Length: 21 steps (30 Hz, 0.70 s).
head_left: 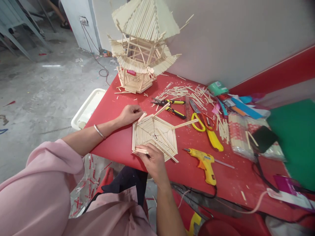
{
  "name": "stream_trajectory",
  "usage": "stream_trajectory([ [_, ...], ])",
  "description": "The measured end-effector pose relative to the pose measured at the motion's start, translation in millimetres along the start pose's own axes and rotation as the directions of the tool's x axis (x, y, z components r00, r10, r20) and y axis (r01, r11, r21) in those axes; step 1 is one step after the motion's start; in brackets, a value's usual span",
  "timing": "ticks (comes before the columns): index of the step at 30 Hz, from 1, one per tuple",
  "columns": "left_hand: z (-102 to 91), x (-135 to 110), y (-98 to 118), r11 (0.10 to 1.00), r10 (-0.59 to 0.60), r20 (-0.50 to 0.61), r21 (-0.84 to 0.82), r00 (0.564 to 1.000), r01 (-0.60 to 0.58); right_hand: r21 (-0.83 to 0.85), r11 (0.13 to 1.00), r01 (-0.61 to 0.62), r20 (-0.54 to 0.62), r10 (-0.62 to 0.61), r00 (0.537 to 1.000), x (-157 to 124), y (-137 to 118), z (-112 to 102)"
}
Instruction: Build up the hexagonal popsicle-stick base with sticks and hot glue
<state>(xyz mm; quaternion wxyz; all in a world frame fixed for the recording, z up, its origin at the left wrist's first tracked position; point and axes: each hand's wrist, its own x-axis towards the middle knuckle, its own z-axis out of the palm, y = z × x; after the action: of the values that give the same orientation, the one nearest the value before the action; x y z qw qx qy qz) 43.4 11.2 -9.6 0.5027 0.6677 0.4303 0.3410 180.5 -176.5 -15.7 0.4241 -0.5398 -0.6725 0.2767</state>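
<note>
A flat hexagonal panel of wooden sticks [155, 132] lies on the red table [118, 137] in front of me. My left hand [130, 114] rests on the panel's upper left corner, fingers curled and pinching a short stick. At the panel's near edge, my right hand [152, 160] is closed on a couple of short sticks [141, 150]. A tall tiered tower of the same sticks [141, 49] stands at the table's far corner.
A yellow glue gun [205, 164] lies right of the panel. Pliers [169, 106], yellow scissors [204, 126], loose sticks [182, 91], bagged sticks [240, 136], a green tape roll [218, 88] and coloured paper sit beyond. A white tray [86, 108] stands left of the table.
</note>
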Motion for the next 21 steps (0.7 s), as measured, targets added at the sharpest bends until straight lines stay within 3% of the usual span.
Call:
stream_trajectory([
  [21,0.7,0.9,-0.9,1.0,-0.005,-0.005,0.0,1.0,0.005,-0.006,1.0,-0.016,0.005,0.016,1.0,-0.7,-0.9,0.4],
])
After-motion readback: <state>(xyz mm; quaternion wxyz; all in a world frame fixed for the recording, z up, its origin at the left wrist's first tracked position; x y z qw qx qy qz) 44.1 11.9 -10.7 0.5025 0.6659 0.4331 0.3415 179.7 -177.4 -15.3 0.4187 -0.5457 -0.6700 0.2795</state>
